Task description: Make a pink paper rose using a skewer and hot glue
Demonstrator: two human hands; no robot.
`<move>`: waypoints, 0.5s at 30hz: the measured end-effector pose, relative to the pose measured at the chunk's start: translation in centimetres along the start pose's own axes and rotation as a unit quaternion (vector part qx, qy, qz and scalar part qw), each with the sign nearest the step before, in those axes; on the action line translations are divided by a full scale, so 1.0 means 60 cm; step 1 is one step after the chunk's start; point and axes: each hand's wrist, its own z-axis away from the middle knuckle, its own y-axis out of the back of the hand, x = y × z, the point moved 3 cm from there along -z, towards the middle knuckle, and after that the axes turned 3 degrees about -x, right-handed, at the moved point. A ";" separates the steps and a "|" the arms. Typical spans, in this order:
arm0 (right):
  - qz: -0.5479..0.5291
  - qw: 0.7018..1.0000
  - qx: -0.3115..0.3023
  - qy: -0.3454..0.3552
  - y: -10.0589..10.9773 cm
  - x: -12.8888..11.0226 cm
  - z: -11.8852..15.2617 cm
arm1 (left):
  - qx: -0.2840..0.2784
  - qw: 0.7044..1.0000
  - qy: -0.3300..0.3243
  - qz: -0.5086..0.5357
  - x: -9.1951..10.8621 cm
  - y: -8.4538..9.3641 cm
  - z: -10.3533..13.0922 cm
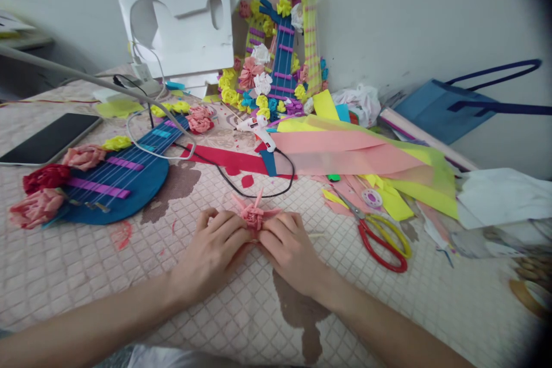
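Between my two hands, just over the table middle, is a pink paper flower (252,214) with pointed petals sticking out. My left hand (219,241) grips its left side with curled fingers. On the other side my right hand (290,247) pinches it, fingers also closed. A thin pale stick (318,235) shows beside my right hand. Ahead of the flower lies the black cord (241,192) of a white glue gun (257,128). Scissors with red and yellow handles (382,241) rest to the right.
A blue paper guitar with paper flowers (142,184) lies left, near a phone (52,137). Pink crepe paper strips (332,149) and a small tape roll (371,198) are on the right. More decorated guitars (282,52) and a white foam panel (185,29) lean at the wall.
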 end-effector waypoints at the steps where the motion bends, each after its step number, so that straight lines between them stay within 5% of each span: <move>1: -0.007 1.000 -0.002 0.001 0.000 0.000 0.001 | -0.002 1.000 0.000 0.000 0.000 0.000 0.001; 15: -0.063 0.998 0.006 -0.014 0.000 -0.001 0.000 | -0.007 0.998 -0.050 -0.023 0.007 0.004 0.008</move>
